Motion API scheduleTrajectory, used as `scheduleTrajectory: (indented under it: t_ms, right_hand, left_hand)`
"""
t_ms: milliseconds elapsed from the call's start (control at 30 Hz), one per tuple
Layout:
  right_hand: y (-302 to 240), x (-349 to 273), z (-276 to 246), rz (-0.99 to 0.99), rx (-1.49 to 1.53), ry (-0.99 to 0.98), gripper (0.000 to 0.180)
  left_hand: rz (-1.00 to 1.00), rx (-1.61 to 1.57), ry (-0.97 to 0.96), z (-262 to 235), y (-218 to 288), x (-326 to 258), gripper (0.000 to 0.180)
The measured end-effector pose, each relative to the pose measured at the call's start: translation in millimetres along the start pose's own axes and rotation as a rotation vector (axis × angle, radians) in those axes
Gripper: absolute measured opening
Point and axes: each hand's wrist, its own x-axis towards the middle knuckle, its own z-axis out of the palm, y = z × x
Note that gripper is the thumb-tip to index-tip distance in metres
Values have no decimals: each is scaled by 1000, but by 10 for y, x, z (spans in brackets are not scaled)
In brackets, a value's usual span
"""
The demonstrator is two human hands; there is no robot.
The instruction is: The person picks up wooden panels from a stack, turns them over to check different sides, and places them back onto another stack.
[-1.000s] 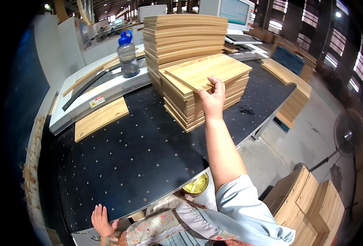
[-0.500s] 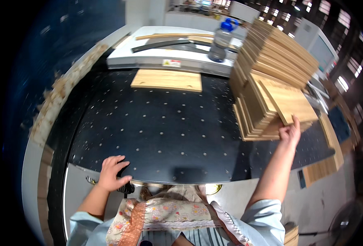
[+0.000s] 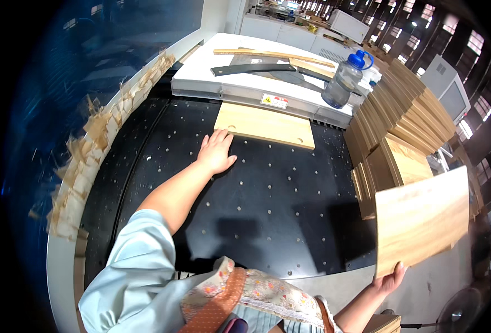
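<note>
A light wood-grain board [image 3: 422,219] is raised off the table at the right, tilted up, with my right hand [image 3: 388,279] gripping its lower edge. My left hand [image 3: 216,152] reaches across the black table [image 3: 256,194], fingers spread, its tips at the near edge of another wood-grain board [image 3: 265,125]. That board lies flat against the white machine ledge and shows small round holes near its front edge. Behind the raised board stands a tall stack of boards [image 3: 406,114], partly hidden by it.
A clear water bottle [image 3: 342,83] with a blue lid stands on the white ledge [image 3: 229,47], beside a dark strip [image 3: 254,69] and thin wooden strips. Along the left, a machine edge holds frayed tan edging scraps [image 3: 98,136]. A fan [image 3: 459,313] stands at the lower right.
My right hand has lifted a board off the stack and brought it nearer, tilting it up. My left hand has moved forward from the table's front edge to the flat board.
</note>
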Motion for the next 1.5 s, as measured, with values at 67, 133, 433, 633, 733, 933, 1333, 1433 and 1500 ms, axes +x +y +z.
scheduleTrajectory:
  t_ms: [67, 133, 433, 633, 733, 933, 1333, 1433, 1500]
  right_hand:
    - [-28, -181, 57, 140, 37, 171, 72]
    - [-20, -401, 141, 111, -39, 187, 72]
    - [133, -573, 575, 40, -81, 163, 75]
    - [528, -368, 920, 229, -12, 7, 75]
    - [847, -297, 1242, 381, 76, -98, 73]
    - [1588, -219, 1853, 836, 280, -163, 58]
    - [2645, -424, 2708, 1035, 382, 152, 42]
    - [2695, -438, 2678, 1056, 408, 120, 45]
    - [2674, -415, 2602, 1057, 421, 105, 52]
  left_hand:
    - [-25, 26, -21, 89, -100, 327, 65]
    - [-56, 43, -56, 245, -125, 558, 63]
    - [-50, -144, -2, 420, -208, 331, 45]
    - [41, -196, -81, 153, 64, -707, 46]
    - [135, -238, -202, -30, 365, -1367, 55]
    - [309, -501, -342, -314, 550, -2302, 54]
    - [121, -438, 227, -816, 280, -2232, 52]
    - [173, -284, 193, -810, 180, -1911, 65]
    - [178, -147, 153, -761, 157, -1646, 70]
